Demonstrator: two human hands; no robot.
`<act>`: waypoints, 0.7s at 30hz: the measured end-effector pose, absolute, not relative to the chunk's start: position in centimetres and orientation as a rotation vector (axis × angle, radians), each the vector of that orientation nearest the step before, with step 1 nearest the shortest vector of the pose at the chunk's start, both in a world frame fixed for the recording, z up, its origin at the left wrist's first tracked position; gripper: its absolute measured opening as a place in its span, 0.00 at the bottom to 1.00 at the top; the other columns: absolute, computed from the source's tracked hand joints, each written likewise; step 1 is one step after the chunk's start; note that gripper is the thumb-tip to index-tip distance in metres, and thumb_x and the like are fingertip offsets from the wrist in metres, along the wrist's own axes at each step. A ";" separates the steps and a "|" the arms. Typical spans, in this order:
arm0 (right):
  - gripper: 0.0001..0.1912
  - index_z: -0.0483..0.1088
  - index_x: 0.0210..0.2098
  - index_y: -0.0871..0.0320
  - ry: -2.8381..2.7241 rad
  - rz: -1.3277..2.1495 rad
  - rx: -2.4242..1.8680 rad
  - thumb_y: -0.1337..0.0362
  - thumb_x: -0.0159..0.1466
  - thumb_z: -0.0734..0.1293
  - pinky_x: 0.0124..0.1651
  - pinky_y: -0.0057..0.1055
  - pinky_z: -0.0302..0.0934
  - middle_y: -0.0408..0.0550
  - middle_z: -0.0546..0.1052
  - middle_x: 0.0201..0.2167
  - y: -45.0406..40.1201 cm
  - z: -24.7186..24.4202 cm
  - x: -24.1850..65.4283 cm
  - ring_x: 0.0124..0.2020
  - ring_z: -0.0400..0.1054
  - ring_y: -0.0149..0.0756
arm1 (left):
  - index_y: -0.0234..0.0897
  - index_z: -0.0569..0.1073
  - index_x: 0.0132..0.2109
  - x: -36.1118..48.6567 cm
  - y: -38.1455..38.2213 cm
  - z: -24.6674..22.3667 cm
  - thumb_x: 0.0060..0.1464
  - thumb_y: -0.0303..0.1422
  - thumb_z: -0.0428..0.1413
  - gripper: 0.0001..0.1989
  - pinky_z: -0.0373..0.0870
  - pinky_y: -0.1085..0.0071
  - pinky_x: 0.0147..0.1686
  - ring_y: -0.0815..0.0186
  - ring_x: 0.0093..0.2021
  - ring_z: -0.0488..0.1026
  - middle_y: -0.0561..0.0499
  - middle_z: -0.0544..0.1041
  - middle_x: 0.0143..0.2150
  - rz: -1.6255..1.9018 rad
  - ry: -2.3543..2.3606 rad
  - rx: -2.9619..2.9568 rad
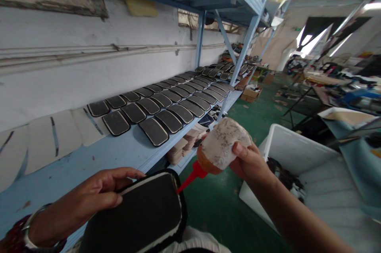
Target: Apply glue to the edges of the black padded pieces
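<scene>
My left hand (104,189) grips the edge of a black padded panel (143,213) with rounded corners, thumb on top and fingers at the far rim. A pale line of glue runs along the panel's border. In my right hand (247,158) is a squeeze glue bottle (222,146), tilted downward, its body whitish and smeared, with amber liquid near the neck. The tip of its red nozzle (190,177) meets the panel's right border near the far corner. My right fingers wrap round the bottle and are partly hidden behind it.
Rows of similar black panels (154,131) lie on the blue shelf (116,154) along the wall. Pale sheets (53,138) sit at its left. Stacked beige pieces (178,150) rest on the lower shelf. A white bin (276,138) with dark scraps stands at right on the green floor.
</scene>
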State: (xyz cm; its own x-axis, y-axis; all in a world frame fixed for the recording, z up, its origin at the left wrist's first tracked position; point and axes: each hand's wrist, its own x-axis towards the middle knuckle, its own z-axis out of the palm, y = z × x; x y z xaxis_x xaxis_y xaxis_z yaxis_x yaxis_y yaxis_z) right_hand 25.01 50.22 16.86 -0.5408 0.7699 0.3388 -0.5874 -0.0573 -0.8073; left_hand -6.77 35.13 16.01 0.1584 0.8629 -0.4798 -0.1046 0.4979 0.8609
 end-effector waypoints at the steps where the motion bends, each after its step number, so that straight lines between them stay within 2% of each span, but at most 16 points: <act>1: 0.22 0.72 0.51 0.53 -1.223 1.774 -0.225 0.56 0.60 0.76 0.54 0.48 0.67 0.53 0.77 0.47 50.2 16.8 25.1 0.53 0.71 0.53 | 0.48 0.80 0.48 -6.8 35.2 16.0 0.45 0.35 0.66 0.19 0.77 0.59 0.45 0.50 0.46 0.80 0.48 0.84 0.48 0.819 1.229 0.780; 7: 0.25 0.71 0.54 0.53 -1.185 1.778 -0.242 0.55 0.60 0.76 0.53 0.50 0.68 0.55 0.77 0.48 49.8 16.3 25.5 0.52 0.71 0.54 | 0.46 0.80 0.46 -6.9 35.8 15.7 0.42 0.34 0.69 0.21 0.79 0.59 0.40 0.48 0.40 0.82 0.45 0.85 0.43 0.858 1.279 0.740; 12: 0.22 0.74 0.51 0.54 -1.065 1.697 -0.295 0.55 0.59 0.76 0.54 0.48 0.68 0.53 0.79 0.45 49.9 15.8 25.4 0.49 0.73 0.52 | 0.44 0.78 0.49 -6.7 36.0 15.4 0.43 0.28 0.68 0.24 0.78 0.57 0.44 0.47 0.44 0.81 0.46 0.84 0.46 0.931 1.261 0.616; 17: 0.18 0.77 0.45 0.56 -0.890 1.562 -0.415 0.57 0.58 0.77 0.51 0.39 0.71 0.49 0.80 0.42 51.0 15.0 24.9 0.43 0.75 0.44 | 0.44 0.78 0.51 -6.2 36.1 15.1 0.49 0.28 0.65 0.20 0.76 0.57 0.49 0.49 0.50 0.79 0.47 0.82 0.52 0.984 1.233 0.587; 21: 0.18 0.77 0.44 0.57 -0.793 1.533 -0.484 0.57 0.57 0.78 0.46 0.31 0.73 0.47 0.80 0.41 51.7 14.4 24.6 0.41 0.75 0.39 | 0.44 0.80 0.48 -5.4 36.4 14.8 0.47 0.30 0.67 0.19 0.78 0.57 0.45 0.48 0.44 0.80 0.48 0.84 0.48 0.999 1.253 0.581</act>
State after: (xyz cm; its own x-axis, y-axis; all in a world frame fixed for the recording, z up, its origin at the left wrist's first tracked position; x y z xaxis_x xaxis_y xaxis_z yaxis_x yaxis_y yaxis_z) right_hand 24.60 51.70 14.35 -0.1309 0.9800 0.1499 -0.6888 0.0189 -0.7247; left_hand -5.45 36.43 14.81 -0.0020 0.8648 -0.5021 -0.2968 0.4789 0.8262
